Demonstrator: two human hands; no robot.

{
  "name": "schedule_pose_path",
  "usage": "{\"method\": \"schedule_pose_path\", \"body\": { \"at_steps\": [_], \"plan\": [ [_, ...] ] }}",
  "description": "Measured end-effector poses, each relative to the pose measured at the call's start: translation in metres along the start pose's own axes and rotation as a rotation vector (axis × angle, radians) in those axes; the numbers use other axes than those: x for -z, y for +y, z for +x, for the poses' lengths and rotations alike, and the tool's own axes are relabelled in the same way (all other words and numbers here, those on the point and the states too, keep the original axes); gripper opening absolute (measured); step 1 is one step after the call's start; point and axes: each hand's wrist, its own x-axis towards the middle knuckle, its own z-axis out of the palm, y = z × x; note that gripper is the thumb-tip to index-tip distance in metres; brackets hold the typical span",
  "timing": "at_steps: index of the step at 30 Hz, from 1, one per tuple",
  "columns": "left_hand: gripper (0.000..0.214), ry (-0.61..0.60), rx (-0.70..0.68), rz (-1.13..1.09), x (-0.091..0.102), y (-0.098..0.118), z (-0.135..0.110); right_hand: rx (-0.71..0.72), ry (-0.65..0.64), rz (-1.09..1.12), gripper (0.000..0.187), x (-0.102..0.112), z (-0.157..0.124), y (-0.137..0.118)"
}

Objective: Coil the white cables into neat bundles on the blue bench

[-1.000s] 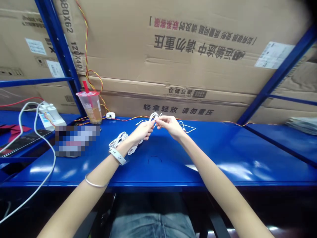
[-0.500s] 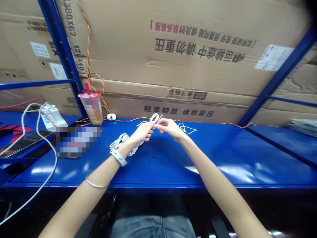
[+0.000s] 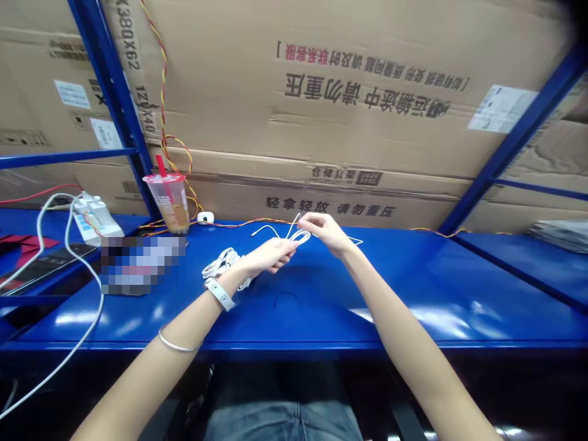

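My left hand (image 3: 274, 254) is closed around a looped white cable (image 3: 301, 237), whose coil sticks out past the thumb. One loose cable end points up and left above the hand. My right hand (image 3: 325, 233) pinches the white cable at its upper strand, just right of the coil. Several bundled white cables (image 3: 221, 262) lie on the blue shelf behind and left of my left wrist. Part of another white cable (image 3: 356, 241) shows beyond my right hand, mostly hidden by it.
A drink cup with a red straw (image 3: 169, 202) and a small white case (image 3: 205, 217) stand at the back. A power strip (image 3: 96, 219) with cables and a blurred object (image 3: 142, 264) lie left. Large cardboard boxes (image 3: 239, 110) rise behind the blue shelf (image 3: 436, 275).
My left hand has shifted slightly right and turned, and the coil now tips to the right. My right hand has moved a little right and up, drawing apart from the left fingers.
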Motion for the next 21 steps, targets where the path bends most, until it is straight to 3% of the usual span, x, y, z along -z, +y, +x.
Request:
{"method": "schedule_pose_path", "body": {
  "at_steps": [8, 14, 21],
  "plan": [
    [0.045, -0.159, -0.103, 0.078, 0.002, -0.001, -0.002, -0.082, -0.082, 0.043, 0.027, 0.001, -0.001, 0.002],
    [0.047, -0.077, -0.206, 0.046, 0.001, -0.005, 0.005, -0.015, 0.04, 0.059, 0.022, -0.023, 0.003, 0.015],
    [0.043, 0.034, -0.241, -0.053, 0.004, -0.005, 0.008, 0.097, 0.116, 0.049, 0.03, -0.016, 0.005, 0.016]
  ]
}}
